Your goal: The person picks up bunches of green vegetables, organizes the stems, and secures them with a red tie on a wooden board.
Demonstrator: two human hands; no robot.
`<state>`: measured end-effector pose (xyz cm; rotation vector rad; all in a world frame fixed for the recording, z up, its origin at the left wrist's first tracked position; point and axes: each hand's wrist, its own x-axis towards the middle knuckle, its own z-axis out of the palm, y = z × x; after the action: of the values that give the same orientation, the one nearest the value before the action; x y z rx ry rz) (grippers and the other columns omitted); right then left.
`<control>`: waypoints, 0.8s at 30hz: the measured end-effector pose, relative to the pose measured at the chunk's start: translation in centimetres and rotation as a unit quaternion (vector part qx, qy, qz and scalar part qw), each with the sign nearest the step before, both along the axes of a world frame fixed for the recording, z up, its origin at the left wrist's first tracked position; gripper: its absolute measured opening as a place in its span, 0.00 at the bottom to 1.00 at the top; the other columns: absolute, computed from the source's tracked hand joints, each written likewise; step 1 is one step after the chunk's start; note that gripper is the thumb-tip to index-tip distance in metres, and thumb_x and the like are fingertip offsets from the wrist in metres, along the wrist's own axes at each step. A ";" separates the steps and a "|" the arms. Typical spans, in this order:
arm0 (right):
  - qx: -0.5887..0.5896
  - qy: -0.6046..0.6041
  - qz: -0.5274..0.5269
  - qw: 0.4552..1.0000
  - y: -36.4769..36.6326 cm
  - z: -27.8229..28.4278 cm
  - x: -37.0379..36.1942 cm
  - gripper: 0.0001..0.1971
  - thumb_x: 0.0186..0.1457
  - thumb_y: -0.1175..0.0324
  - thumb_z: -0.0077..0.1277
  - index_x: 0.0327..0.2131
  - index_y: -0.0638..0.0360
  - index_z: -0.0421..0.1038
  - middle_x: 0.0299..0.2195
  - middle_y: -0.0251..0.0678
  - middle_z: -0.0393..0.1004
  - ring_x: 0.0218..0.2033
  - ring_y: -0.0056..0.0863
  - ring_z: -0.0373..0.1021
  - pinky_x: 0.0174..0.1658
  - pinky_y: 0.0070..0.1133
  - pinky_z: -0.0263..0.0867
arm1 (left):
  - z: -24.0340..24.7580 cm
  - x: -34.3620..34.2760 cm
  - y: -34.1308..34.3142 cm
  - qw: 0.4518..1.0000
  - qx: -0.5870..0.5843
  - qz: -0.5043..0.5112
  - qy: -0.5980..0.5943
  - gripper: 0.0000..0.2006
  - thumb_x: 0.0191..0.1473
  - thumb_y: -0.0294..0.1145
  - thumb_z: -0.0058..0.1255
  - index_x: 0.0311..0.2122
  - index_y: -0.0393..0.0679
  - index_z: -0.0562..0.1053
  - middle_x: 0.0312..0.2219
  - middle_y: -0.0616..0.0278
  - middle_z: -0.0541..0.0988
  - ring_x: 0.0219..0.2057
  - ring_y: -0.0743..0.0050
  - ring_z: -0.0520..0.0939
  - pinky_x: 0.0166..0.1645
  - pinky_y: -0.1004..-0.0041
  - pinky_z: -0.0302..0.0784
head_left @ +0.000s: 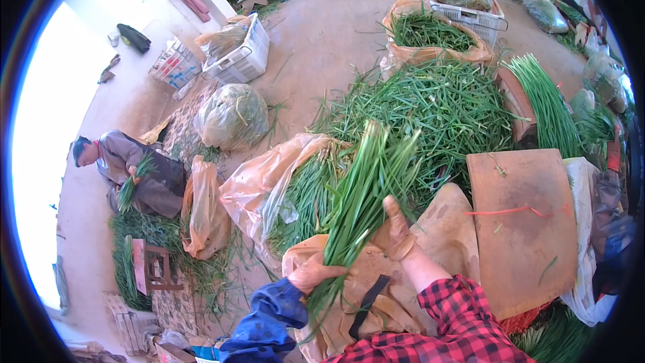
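A thick bunch of long green garlic chives (363,195) stands tilted in front of me, its upper tips smeared by motion. My left hand (314,274), in a blue sleeve, is closed around its lower part with the thumb across the front. Beside the bunch's right side is my right hand (395,230), wearing a tan glove below a red-and-black checked sleeve. Its thumb points up, stretched out, while the other fingers are partly hidden by the leaves. A tan apron (396,282) covers my lap under both hands.
Ahead lies a big heap of loose green leaves (443,114). An open plastic bag of chives (269,175) is at left, and a worn board (524,222) with a red strip at right. Tied chives (547,104) rest farther right. Another person (144,168) sits far left, holding chives.
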<state>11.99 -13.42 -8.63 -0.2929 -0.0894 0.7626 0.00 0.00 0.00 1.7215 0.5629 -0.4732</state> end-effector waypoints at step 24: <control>-0.163 0.176 -0.068 0.968 -5.0 -3.9 9.7 0.03 0.50 0.66 0.46 0.26 0.50 0.65 0.09 0.16 0.57 0.04 0.09 0.52 0.07 0.09 0.45 | -4.2 -18.5 10.2 0.991 0.030 0.046 0.119 0.18 0.40 0.33 0.56 0.38 0.40 0.68 0.17 0.69 0.71 0.16 0.86 0.69 0.18 0.83 0.62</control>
<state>21.67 -18.41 -12.56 -0.4673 0.3917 0.6816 -18.48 10.19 -4.19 1.6981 0.8305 -0.6054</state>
